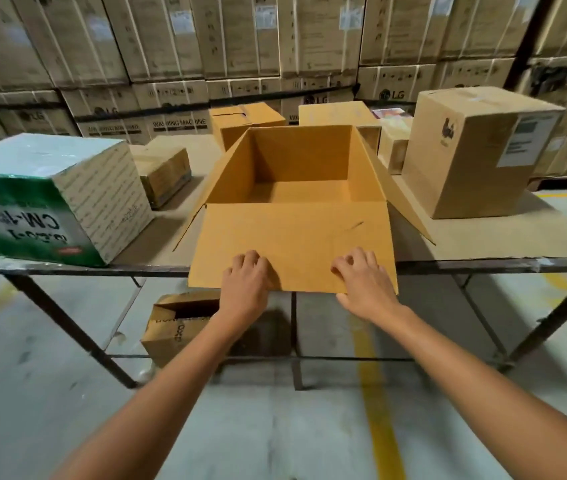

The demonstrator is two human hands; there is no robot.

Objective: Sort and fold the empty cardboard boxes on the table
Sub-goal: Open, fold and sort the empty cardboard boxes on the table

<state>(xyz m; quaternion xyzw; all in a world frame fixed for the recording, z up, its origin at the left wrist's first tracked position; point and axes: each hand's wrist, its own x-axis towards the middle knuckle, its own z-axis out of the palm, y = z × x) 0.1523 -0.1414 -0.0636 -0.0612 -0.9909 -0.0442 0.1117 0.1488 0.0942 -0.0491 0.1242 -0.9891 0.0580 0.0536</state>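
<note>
An open box of plain brown cardboard sits in the middle of the table, empty inside, with its side flaps angled outward. Its near flap lies folded out flat toward the person and overhangs the table's near edge. The left hand grips that flap's near edge left of centre, with its fingers curled on top. The right hand grips the same edge further right, fingers bent on top and the thumb at the edge below.

On the near left of the table stands a green and white box with upside-down print; "CM-1" can be read, the rest is too blurred. Just behind it is a small brown box. At the far side, behind the open box, are a closed box and a flat box. On the right is a tall box with a black logo on one face and a white label whose text is too small to read.

Under the table, on the floor, lies another box with dark lettering that cannot be made out. A yellow line runs across the grey floor. Along the far wall stand stacked cartons, several printed "LG" and "WASHING MACHINE".
</note>
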